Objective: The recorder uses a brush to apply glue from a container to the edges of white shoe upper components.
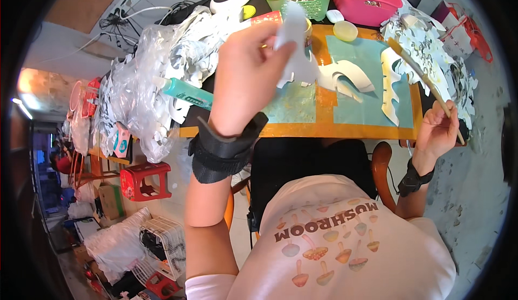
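White flat sheet (293,24), upper centre, is pinched by the left hand (245,73), the right hand (439,128) gripping a slim tan brush (422,76).

white cut piece (292,27), tan brush (423,75), green basket (319,11), pink basket (362,16), red stool (144,180), pale mushroom-patterned shirt (318,200)

Two plastic baskets (372,15), one long-handled brush (423,77), one teal tube (188,92) and two black wrist straps (222,154) can be counted. At least two red stools (144,182) show; the white cut-outs (197,43) heaped on the surface (324,131) are too many to count.
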### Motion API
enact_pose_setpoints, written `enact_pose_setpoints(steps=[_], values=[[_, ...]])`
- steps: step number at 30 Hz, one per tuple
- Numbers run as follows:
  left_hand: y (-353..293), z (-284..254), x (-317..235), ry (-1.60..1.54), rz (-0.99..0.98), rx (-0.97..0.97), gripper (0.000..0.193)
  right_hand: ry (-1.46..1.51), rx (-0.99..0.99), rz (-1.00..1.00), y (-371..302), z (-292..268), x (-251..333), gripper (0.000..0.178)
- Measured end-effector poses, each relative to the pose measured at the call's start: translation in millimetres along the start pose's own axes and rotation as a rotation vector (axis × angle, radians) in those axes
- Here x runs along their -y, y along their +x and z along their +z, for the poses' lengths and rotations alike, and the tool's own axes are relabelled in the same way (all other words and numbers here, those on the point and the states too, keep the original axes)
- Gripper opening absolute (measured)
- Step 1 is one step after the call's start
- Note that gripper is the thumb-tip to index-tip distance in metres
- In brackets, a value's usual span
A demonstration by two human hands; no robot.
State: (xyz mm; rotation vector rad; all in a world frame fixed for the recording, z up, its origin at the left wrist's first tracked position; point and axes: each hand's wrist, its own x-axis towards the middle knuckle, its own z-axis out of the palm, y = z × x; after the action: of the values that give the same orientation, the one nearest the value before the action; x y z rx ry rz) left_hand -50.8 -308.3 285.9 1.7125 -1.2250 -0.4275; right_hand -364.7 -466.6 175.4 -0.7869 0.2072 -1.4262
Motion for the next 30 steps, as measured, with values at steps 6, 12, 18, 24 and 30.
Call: enact_pose_setpoints(steps=[6,12,18,24,30], values=[[-66.7,41.3,101.5,-0.471,-0.258,-0.492,0.008,-0.235,-0.049,0.017,-12.6,6.8,-10.2,0.028],[-125.8,66.6,163.7,-0.414,-0.453,-0.658,0.029,-0.504,0.075,0.288,-49.7,43.7,-40.6,0.017],[-139.7,43.6,160.0,-0.123,-0.498,-0.53,0.049,-0.75,0.382,0.395,-81.9,48.5,-73.0,0.011],[-135.9,28.9,163.5,-0.285,-0.553,-0.427,0.056,-0.797,0.498,0.459,-98.1,62.8,-85.8,0.013],[-130.4,22.5,155.4,-0.07,-0.519,-0.398,0.049,-0.825,0.617,0.373,-103.9,72.5,-92.7,0.01]])
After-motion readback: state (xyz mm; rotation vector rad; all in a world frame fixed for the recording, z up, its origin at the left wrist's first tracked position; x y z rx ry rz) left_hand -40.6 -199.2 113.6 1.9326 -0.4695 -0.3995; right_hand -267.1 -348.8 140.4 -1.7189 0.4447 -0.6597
